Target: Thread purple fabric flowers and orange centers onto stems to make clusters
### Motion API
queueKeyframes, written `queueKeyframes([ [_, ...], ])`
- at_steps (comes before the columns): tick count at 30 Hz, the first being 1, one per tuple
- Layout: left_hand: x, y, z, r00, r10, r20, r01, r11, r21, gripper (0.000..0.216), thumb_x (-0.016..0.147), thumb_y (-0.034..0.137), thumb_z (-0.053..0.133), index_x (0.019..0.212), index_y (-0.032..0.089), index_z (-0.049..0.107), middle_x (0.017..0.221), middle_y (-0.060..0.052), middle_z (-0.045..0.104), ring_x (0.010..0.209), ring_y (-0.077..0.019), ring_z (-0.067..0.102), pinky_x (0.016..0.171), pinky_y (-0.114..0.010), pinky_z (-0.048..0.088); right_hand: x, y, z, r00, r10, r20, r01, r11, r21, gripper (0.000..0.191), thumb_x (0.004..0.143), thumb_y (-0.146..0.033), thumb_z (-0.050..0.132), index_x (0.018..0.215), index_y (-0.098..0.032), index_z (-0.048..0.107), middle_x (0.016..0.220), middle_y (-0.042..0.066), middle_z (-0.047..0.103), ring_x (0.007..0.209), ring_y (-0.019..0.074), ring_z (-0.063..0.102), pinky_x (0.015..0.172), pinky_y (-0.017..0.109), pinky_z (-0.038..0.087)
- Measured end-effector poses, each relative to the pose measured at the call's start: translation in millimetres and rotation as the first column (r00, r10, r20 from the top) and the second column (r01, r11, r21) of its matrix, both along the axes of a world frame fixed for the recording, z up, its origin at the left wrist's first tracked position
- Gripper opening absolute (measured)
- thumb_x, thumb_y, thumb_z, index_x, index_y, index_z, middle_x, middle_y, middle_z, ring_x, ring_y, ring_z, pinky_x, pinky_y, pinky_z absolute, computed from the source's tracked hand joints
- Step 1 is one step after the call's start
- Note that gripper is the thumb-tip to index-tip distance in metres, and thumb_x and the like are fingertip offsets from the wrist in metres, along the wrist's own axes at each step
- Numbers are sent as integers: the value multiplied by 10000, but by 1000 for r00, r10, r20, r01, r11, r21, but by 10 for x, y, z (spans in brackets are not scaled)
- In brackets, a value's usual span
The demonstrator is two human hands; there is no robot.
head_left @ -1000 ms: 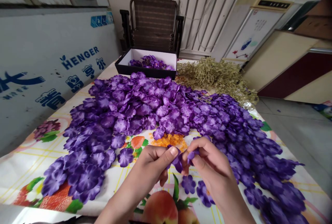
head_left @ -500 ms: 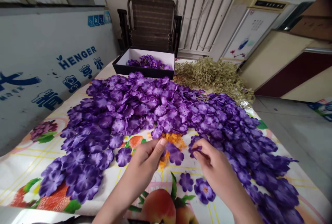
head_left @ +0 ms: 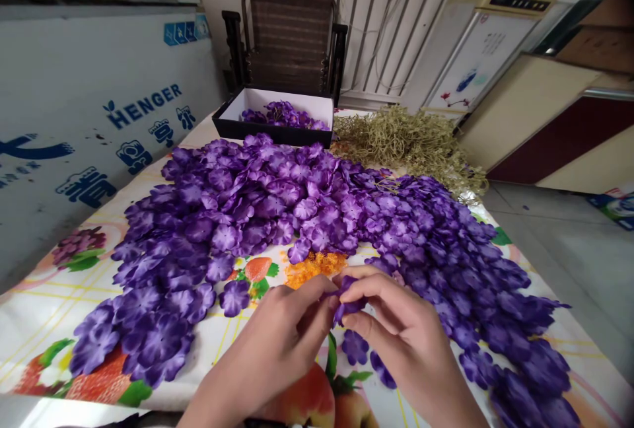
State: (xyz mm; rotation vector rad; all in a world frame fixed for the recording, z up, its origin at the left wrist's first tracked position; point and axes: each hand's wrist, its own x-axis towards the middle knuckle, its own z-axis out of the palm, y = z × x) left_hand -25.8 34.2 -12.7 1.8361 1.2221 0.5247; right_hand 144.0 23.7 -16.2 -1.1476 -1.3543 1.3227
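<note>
My left hand (head_left: pixel 292 322) and my right hand (head_left: pixel 396 312) meet above the near middle of the table, fingertips pinched on a purple fabric flower (head_left: pixel 349 299). My fingers cover much of this flower, so I cannot tell how many petal layers it has. Just beyond the hands lie small orange flower centres (head_left: pixel 313 267) in a loose heap. Below my right hand, a loose purple flower (head_left: pixel 355 347) lies on the cloth, with another partly hidden beside it. A big pile of purple fabric petals (head_left: pixel 277 197) curves around the far side and both flanks.
At the back stand a black box (head_left: pixel 272 136) with purple flowers inside and a bundle of green stems (head_left: pixel 406 144). A fruit-print tablecloth (head_left: pixel 59 309) covers the table. Beyond are a folding chair (head_left: pixel 290 38), a white freezer (head_left: pixel 99 84) at left and a water dispenser (head_left: pixel 465 58).
My hands, apart before, have come together. My right hand moved left with its purple petal to the flower in my left hand, which shifted slightly right and nearer me.
</note>
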Motion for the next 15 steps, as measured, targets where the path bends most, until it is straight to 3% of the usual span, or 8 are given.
queueKeyframes([
  [5, -4, -24, 27, 998, 27, 49, -26, 1000, -14, 323, 982, 383, 315, 774, 197, 479, 694, 8, 532, 561, -115, 435, 512, -244, 284, 9, 18, -47, 997, -39, 62, 34, 996, 84, 129, 816, -161, 649, 855, -271, 702, 1041, 24, 710, 1008, 206, 650, 822, 288, 529],
  [10, -13, -44, 12, 998, 29, 49, -30, 999, 15, 317, 988, 379, 311, 754, 210, 441, 599, 51, 408, 511, -105, 375, 493, -239, 269, 17, 28, -80, 996, -65, 60, 54, 985, 163, 159, 821, -138, 644, 852, -280, 707, 986, 0, 717, 927, 168, 668, 767, 233, 546],
  [15, -6, -44, 42, 998, 4, -67, 5, 992, 123, 279, 993, 310, 308, 824, 207, 505, 569, 57, 411, 475, -102, 384, 499, -242, 277, 12, 4, -117, 975, -132, 179, 74, 952, 297, 202, 842, -104, 608, 856, -290, 684, 964, -23, 709, 909, 147, 661, 788, 219, 524],
])
